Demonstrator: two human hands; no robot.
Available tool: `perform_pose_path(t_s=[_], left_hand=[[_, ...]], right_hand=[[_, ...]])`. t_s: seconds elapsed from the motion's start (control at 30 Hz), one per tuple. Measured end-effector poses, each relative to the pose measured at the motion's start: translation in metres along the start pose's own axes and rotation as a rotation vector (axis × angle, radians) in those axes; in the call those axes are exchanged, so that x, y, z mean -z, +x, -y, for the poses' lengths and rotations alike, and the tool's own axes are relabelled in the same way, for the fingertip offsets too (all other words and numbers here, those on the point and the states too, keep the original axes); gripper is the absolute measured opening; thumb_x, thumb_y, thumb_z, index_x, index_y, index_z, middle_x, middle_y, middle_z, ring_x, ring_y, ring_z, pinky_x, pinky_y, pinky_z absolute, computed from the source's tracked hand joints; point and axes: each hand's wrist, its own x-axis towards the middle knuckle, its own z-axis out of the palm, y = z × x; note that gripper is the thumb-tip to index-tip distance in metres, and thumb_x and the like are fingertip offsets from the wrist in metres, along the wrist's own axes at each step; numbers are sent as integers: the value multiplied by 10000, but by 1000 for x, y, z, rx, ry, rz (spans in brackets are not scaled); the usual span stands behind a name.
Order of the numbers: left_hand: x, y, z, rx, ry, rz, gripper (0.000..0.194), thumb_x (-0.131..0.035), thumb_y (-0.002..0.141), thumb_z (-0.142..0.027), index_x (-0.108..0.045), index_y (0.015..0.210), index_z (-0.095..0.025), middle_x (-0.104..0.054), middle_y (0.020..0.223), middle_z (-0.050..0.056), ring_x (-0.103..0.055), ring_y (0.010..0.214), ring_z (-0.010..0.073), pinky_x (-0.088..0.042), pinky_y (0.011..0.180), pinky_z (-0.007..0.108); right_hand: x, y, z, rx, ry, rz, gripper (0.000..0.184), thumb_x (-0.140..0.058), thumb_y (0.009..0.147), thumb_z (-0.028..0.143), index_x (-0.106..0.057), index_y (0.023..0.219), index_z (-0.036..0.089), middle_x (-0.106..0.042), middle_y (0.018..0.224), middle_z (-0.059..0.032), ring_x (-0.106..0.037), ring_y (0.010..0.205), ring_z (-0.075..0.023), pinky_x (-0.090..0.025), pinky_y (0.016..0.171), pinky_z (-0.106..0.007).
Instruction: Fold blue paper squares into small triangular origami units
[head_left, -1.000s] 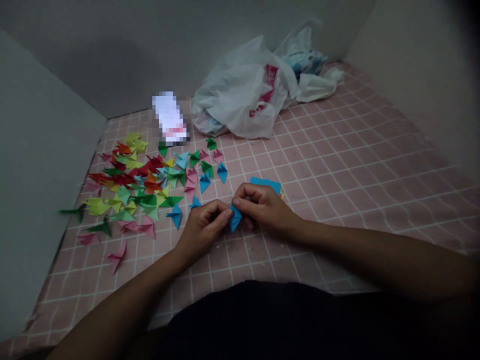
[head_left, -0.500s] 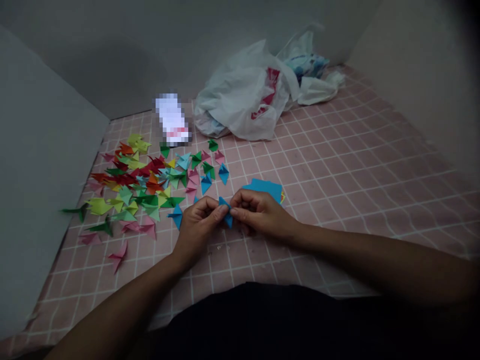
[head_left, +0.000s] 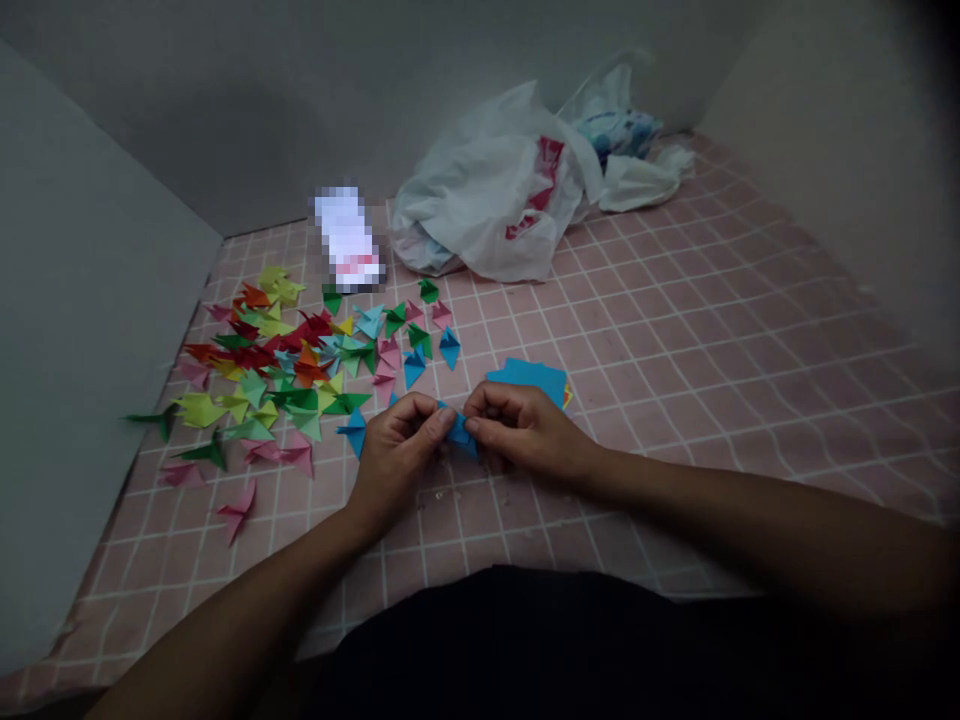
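Both hands are busy pinching a small bright-blue folded paper piece over a pink grid-patterned surface. The left hand and the right hand each have their grip clamped on it, closing in from either side. Just past the right hand, a stack of blue paper squares is lying flat. Left of the blue piece, a big scatter of multicoloured origami birds is spreading out, with a blue bird sitting just beside the left hand. Well behind the blue piece, a crumpled white plastic bag with red print is slumping near a grey wall.
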Motion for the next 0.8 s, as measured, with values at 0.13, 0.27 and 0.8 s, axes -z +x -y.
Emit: perform_pose_path(t_s=[0.13, 0.27, 0.8], left_hand=[[0, -1, 0, 19, -63, -30, 234, -725, 859, -362, -609, 746, -193, -613, 570, -38, -542, 493, 98, -437, 515, 223], [-2, 0, -1, 43, -87, -26, 239, -738, 842, -360, -605, 733, -194, -654, 575, -22, -593, 507, 108, -480, 541, 228], [-3, 1, -1, 44, -105, -19, 218, -780, 803, -341, -626, 780, -187, -670, 604, -24, -631, 541, 108, -499, 554, 212]], right_hand=[[0, 0, 1, -42, 46, 9, 114, -643, 849, 274, -554, 843, 202, -551, 560, 65, -508, 455, -97, -380, 440, -220], [0, 1, -2, -61, 55, -2, 112, -648, 847, 258, -553, 822, 203, -558, 527, 66, -516, 427, -96, -384, 416, -204], [0, 3, -6, -87, 82, -10, 149, -650, 873, 279, -546, 808, 194, -569, 539, 56, -510, 422, -83, -388, 400, -183]])
